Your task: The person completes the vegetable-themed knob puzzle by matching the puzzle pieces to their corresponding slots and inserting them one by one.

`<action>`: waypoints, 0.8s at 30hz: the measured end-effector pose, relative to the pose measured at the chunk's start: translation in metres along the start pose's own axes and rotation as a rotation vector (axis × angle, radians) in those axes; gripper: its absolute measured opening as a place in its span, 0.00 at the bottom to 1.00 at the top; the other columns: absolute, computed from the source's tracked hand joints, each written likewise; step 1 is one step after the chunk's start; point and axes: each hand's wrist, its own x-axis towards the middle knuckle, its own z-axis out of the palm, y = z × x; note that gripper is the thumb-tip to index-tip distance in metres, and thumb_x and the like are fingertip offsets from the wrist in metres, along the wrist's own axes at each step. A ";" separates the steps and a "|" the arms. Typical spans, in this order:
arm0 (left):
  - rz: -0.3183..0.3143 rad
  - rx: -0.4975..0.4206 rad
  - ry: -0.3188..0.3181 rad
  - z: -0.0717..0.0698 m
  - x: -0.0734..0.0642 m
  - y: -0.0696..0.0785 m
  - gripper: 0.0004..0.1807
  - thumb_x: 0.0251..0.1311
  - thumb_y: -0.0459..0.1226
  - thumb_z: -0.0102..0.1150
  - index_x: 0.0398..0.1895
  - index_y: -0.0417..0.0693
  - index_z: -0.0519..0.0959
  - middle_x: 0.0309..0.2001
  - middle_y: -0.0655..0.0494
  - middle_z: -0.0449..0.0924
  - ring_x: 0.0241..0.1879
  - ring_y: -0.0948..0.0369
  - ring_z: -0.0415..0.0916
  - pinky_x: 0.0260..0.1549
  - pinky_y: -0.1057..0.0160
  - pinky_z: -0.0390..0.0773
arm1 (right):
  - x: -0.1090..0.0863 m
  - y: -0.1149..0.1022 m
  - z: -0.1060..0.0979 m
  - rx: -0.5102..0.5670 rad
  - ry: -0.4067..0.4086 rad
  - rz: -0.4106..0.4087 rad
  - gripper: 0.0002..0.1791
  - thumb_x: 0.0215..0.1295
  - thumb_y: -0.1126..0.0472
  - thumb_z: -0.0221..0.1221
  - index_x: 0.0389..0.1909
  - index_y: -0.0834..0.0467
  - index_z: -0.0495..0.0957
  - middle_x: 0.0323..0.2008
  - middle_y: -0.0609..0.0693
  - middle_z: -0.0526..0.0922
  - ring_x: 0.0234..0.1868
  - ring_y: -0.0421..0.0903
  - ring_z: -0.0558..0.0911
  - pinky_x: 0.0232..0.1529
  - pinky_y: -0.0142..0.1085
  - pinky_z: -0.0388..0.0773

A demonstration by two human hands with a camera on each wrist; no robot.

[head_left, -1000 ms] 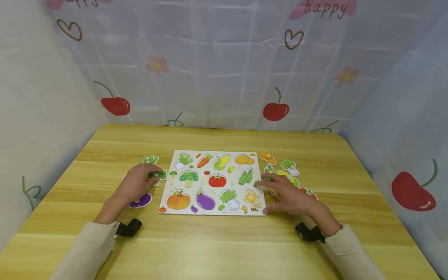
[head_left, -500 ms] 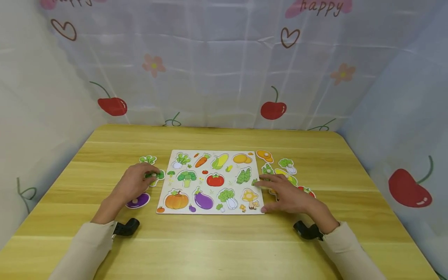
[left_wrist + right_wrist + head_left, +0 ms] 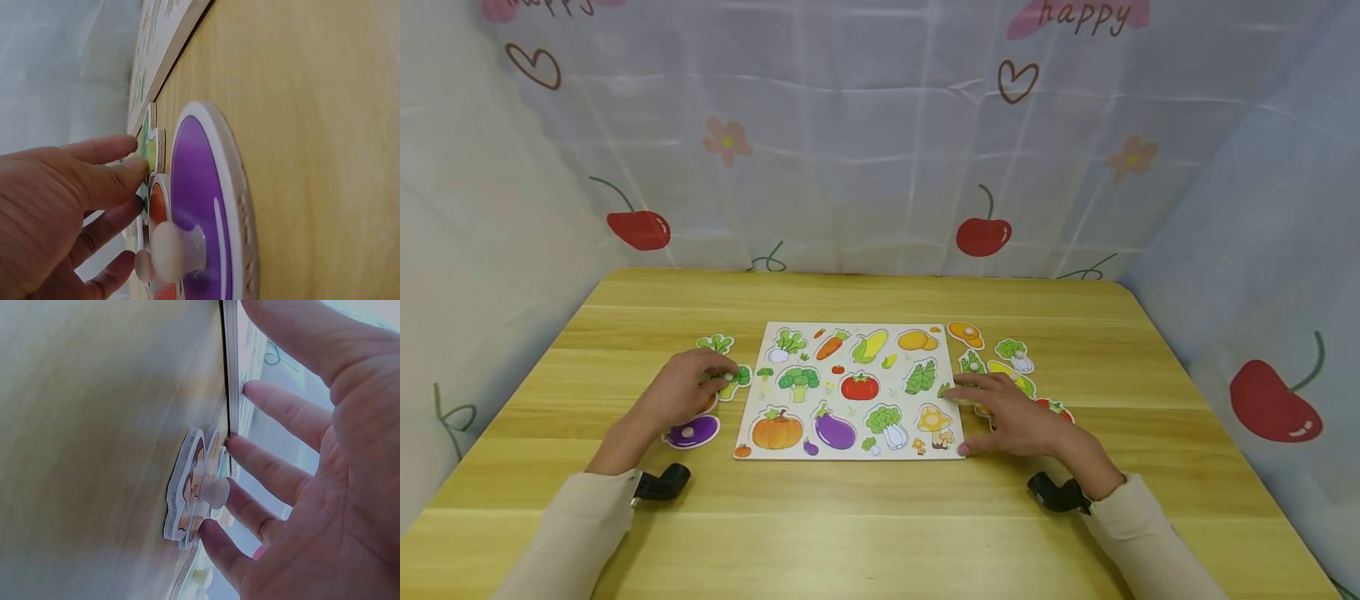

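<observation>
A wooden vegetable puzzle board (image 3: 880, 404) lies flat, printed with broccoli, tomato, pumpkin and others. My left hand (image 3: 685, 390) is left of it, with thumb and index finger pinching the knob of a broccoli puzzle piece (image 3: 744, 377) that lies on the table. An eggplant piece (image 3: 200, 162) with a white knob lies nearest my left wrist, and an orange piece (image 3: 159, 203) is partly hidden under the hand. My right hand (image 3: 1011, 417) rests along the board's right edge, fingers spread, thumb at the near corner. A mushroom-like piece (image 3: 186, 497) lies beneath its fingers.
Left of the board, a leafy green piece (image 3: 715, 342) lies beyond my left hand. To the right are an orange potato-like piece (image 3: 966, 335), a bok choy piece (image 3: 1015, 355), a corn piece (image 3: 1011, 377) and a tomato piece (image 3: 1056, 410). A curtain (image 3: 850, 167) hangs behind the table.
My left hand has shifted slightly left and back, uncovering more of the broccoli piece, which stays where it lay. My right hand keeps its place at the board; the head view has shifted slightly.
</observation>
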 end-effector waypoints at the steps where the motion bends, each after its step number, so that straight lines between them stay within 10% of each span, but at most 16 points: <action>1: 0.005 0.001 -0.006 0.000 0.000 -0.001 0.08 0.62 0.26 0.63 0.42 0.43 0.86 0.40 0.48 0.85 0.38 0.54 0.80 0.39 0.52 0.81 | 0.000 0.000 0.000 -0.002 -0.001 0.001 0.41 0.52 0.45 0.75 0.66 0.55 0.74 0.70 0.62 0.67 0.71 0.67 0.62 0.67 0.67 0.56; 24: 0.080 0.073 -0.006 -0.004 0.003 0.002 0.09 0.61 0.25 0.63 0.40 0.45 0.87 0.40 0.50 0.86 0.39 0.54 0.80 0.43 0.48 0.82 | -0.001 0.001 0.001 -0.004 0.001 -0.009 0.40 0.52 0.44 0.74 0.66 0.55 0.74 0.70 0.61 0.68 0.72 0.64 0.63 0.69 0.65 0.54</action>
